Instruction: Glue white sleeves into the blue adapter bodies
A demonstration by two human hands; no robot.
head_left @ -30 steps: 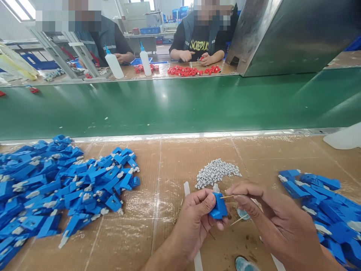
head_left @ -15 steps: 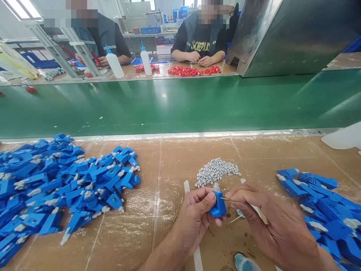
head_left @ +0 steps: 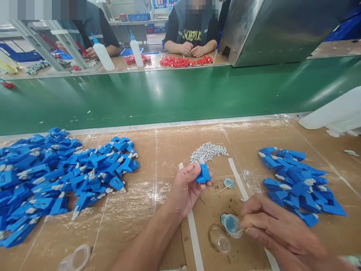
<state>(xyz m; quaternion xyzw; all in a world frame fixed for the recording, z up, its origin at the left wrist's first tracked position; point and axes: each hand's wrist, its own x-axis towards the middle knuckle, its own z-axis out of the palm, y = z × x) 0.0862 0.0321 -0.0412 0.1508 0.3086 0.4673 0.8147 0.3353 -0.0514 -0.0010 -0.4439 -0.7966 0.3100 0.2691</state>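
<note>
Right hand (head_left: 272,226) pinched around stick (head_left: 240,230) beside cup (head_left: 231,224)

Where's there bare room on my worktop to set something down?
Bare cardboard lies between the left blue pile and the gray bits, and between the right blue pile and the green belt. It's crowded around the small cups beside your right hand.

Counter's (head_left: 138,229) got a parts pile (head_left: 67,169) left, another pile (head_left: 299,186) right, bits (head_left: 208,151) heaped between. Left hand's (head_left: 186,188) block (head_left: 205,174) is just in front of those, cups (head_left: 223,244) nearer, by the right fingers (head_left: 251,220). Belt (head_left: 180,90) runs behind, bottles (head_left: 103,56) beyond.
</note>
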